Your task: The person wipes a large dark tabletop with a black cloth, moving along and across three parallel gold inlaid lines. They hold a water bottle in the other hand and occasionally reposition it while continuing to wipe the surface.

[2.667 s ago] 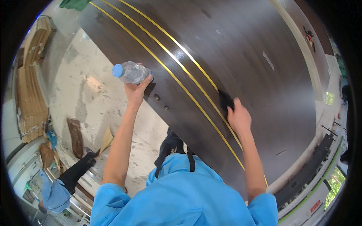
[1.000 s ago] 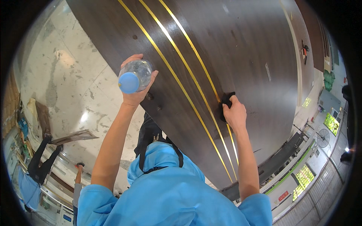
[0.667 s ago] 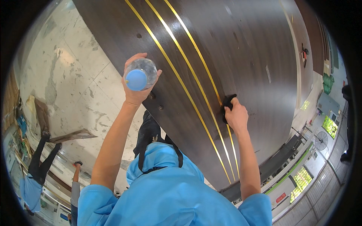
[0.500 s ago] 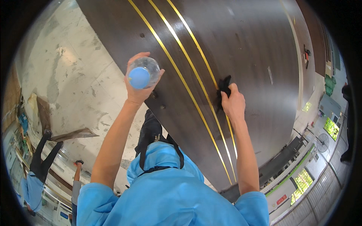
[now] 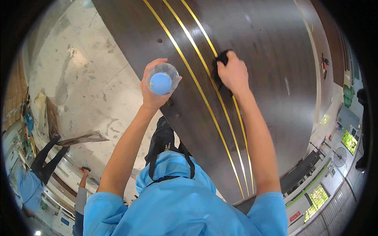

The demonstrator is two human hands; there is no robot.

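In my left hand (image 5: 154,88) is a clear plastic bottle (image 5: 171,74) with a pale blue round end facing up, my fingers wrapped round its side. It is held above the left edge of a dark brown panel (image 5: 271,78). My right hand (image 5: 235,74) grips a bunched black cloth (image 5: 221,65) and presses it on the panel. The cloth lies over the rightmost of three shiny gold strips (image 5: 204,96) that run lengthwise along the surface. Part of the cloth is hidden under my fingers.
A tool with orange-red parts (image 5: 324,66) lies beyond the panel's right edge. A standing fan (image 5: 339,153) and a machine are at the lower right. On the stained pale floor (image 5: 84,94) at left, two other people are nearby, one beside a brown sheet (image 5: 84,137).
My right hand has slid the black cloth away from me along the gold strip, and slightly left. My left hand, still holding the bottle, sits a little further right in view.
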